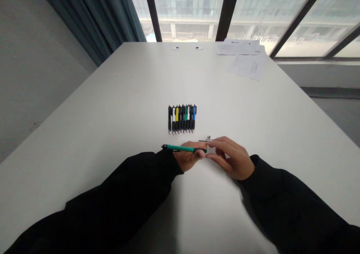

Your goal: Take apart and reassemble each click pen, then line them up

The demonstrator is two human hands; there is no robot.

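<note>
Green pen barrel (180, 148) lies clamped in my left hand (191, 157), near the table's middle. My right hand (232, 158) pinches at its end (whether it grips anything, I can't tell). This pen looks apart: a thin dark rod (204, 140) and small metal piece (208, 137) sit just far of my hands, while the row of pens (182, 119) farther off looks whole.

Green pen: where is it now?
In the head view, the green pen is held in the left hand, just below the row of pens, with the right hand beside its end.
</note>
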